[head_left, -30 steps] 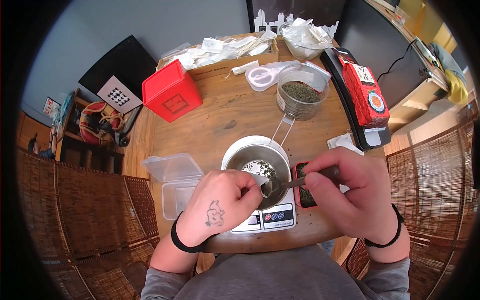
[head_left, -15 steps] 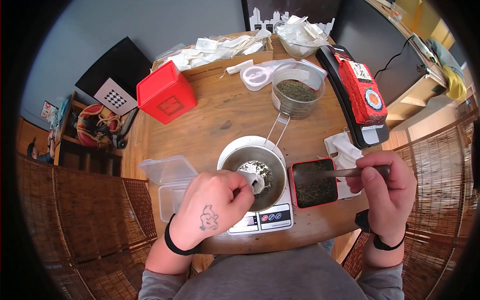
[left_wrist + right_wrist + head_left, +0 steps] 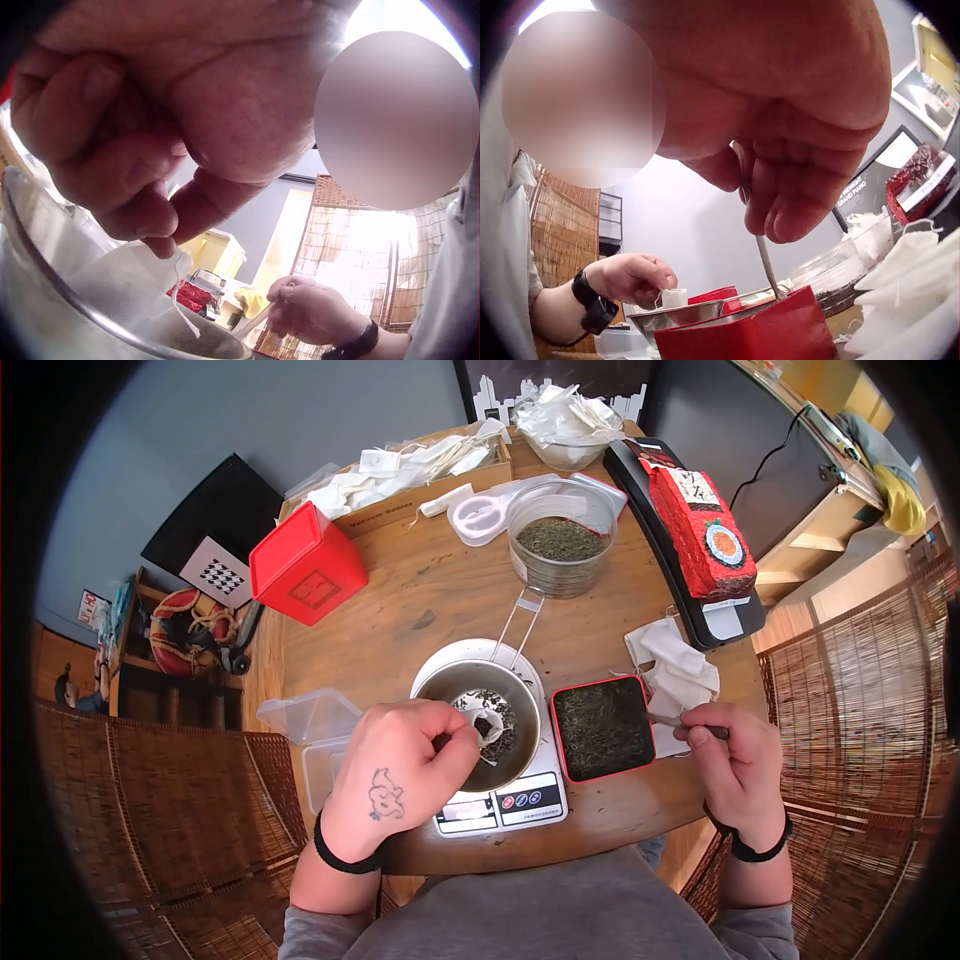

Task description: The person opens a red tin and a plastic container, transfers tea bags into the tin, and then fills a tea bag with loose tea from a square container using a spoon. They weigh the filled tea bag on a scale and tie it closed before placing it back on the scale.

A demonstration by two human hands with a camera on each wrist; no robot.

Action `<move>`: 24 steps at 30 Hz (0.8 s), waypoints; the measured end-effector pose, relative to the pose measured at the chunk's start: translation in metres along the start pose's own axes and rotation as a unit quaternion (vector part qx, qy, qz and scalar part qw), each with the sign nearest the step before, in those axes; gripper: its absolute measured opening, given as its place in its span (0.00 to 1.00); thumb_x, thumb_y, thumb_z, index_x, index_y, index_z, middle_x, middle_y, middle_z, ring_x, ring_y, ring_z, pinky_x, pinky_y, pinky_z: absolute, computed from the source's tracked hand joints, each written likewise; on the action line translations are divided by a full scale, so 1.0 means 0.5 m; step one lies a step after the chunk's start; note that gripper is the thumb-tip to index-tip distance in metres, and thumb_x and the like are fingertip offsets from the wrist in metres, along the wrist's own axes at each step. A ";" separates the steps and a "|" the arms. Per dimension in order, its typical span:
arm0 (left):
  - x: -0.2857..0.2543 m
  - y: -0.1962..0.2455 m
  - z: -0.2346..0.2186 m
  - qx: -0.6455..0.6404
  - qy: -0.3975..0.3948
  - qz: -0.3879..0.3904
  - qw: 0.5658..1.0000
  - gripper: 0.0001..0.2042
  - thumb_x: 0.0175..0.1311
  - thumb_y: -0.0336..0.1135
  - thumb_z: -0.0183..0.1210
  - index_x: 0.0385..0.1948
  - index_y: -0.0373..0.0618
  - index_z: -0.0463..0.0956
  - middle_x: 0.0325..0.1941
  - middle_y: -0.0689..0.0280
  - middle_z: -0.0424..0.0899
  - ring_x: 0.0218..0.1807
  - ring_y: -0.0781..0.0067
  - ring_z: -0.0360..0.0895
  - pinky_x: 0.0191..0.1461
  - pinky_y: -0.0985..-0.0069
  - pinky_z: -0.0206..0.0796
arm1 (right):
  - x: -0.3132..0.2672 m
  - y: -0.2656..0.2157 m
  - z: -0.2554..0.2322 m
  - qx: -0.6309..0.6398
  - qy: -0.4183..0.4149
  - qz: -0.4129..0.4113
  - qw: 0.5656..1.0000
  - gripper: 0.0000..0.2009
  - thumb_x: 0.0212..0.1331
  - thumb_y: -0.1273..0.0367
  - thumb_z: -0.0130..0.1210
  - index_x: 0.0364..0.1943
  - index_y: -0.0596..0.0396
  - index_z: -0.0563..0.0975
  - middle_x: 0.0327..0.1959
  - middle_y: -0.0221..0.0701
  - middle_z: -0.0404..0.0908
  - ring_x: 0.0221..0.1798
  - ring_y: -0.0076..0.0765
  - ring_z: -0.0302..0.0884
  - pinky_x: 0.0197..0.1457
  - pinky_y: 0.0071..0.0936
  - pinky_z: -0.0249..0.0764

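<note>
In the head view, my left hand (image 3: 405, 765) pinches the edge of a small white tea bag (image 3: 488, 728), its open mouth showing dark leaves inside. A drawstring dangles from the tea bag (image 3: 127, 285) in the left wrist view. Below it, a steel pot (image 3: 523, 705) with loose leaves in the bottom stands on a white kitchen scale (image 3: 548, 812). My right hand (image 3: 735, 760) holds a spoon (image 3: 712, 731) by its handle, between thumb and fingers. The spoon reaches over the rim of a red tin (image 3: 746, 337) of tea leaves; its bowl is hidden in the right wrist view.
White empty tea bags (image 3: 675, 660) lie beyond the tin. Behind the pot stands a clear tub (image 3: 565, 575) of leaves. A red box (image 3: 310, 565), a carton (image 3: 400, 508) of bags and a red foil pack (image 3: 705, 535) on a black appliance surround it. An open plastic box (image 3: 310, 715) sits left.
My right hand has moved the spoon from the tea bag's mouth rightward to the red tin. My left hand still pinches the bag over the pot. The head view has shifted slightly.
</note>
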State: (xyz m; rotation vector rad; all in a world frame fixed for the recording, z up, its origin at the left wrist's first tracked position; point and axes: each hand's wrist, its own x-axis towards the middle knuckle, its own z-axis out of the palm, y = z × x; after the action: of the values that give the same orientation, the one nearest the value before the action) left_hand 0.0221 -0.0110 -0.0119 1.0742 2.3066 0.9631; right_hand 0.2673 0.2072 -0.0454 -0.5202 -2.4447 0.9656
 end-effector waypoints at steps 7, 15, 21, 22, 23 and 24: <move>0.005 0.010 0.002 0.012 -0.008 -0.021 1.000 0.07 0.61 0.30 0.62 0.27 0.36 0.84 0.25 0.51 0.84 0.27 0.49 0.84 0.34 0.63 0.75 | -0.032 0.067 0.029 0.330 0.074 0.222 0.914 0.08 0.79 0.73 0.52 0.51 0.61 0.81 0.36 0.33 0.88 0.36 0.24 0.85 0.41 0.23 0.82; 0.010 0.012 0.008 0.017 -0.017 -0.019 1.000 0.07 0.62 0.31 0.61 0.28 0.38 0.85 0.25 0.52 0.85 0.27 0.50 0.84 0.34 0.63 0.75 | -0.045 0.104 0.035 0.494 0.133 0.301 0.805 0.09 0.80 0.68 0.52 0.50 0.60 0.78 0.33 0.40 0.89 0.32 0.33 0.88 0.36 0.29 0.86; 0.010 0.008 0.011 0.002 -0.027 -0.024 0.999 0.07 0.62 0.31 0.61 0.28 0.38 0.85 0.25 0.52 0.85 0.27 0.50 0.84 0.34 0.63 0.75 | -0.032 0.073 0.039 0.539 0.141 0.269 0.786 0.10 0.80 0.67 0.51 0.51 0.60 0.77 0.33 0.42 0.89 0.31 0.34 0.89 0.34 0.30 0.88; 0.010 0.007 0.012 0.000 -0.029 -0.024 0.999 0.07 0.62 0.31 0.61 0.28 0.39 0.85 0.25 0.52 0.85 0.27 0.50 0.84 0.34 0.63 0.75 | -0.025 0.058 0.039 0.540 0.141 0.268 0.785 0.10 0.80 0.67 0.51 0.51 0.60 0.77 0.33 0.42 0.89 0.31 0.34 0.89 0.34 0.30 0.88; 0.010 0.007 0.012 -0.002 -0.032 -0.024 0.999 0.07 0.62 0.31 0.61 0.28 0.39 0.85 0.26 0.52 0.86 0.27 0.50 0.85 0.34 0.63 0.75 | -0.016 0.040 0.040 0.541 0.135 0.268 0.786 0.10 0.79 0.67 0.52 0.52 0.61 0.77 0.33 0.41 0.89 0.31 0.34 0.89 0.34 0.30 0.88; 0.010 0.010 0.011 -0.002 -0.032 -0.023 0.999 0.07 0.62 0.31 0.61 0.28 0.39 0.85 0.26 0.52 0.86 0.27 0.50 0.85 0.34 0.63 0.75 | -0.007 0.024 0.042 0.541 0.129 0.268 0.787 0.10 0.79 0.67 0.53 0.52 0.61 0.77 0.33 0.41 0.89 0.31 0.34 0.89 0.34 0.30 0.88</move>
State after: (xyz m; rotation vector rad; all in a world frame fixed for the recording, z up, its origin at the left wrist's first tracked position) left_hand 0.0251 -0.0024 -0.0124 1.0306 2.2657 0.9029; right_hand 0.2610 0.2023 -0.0689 -0.8151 -1.1370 2.1035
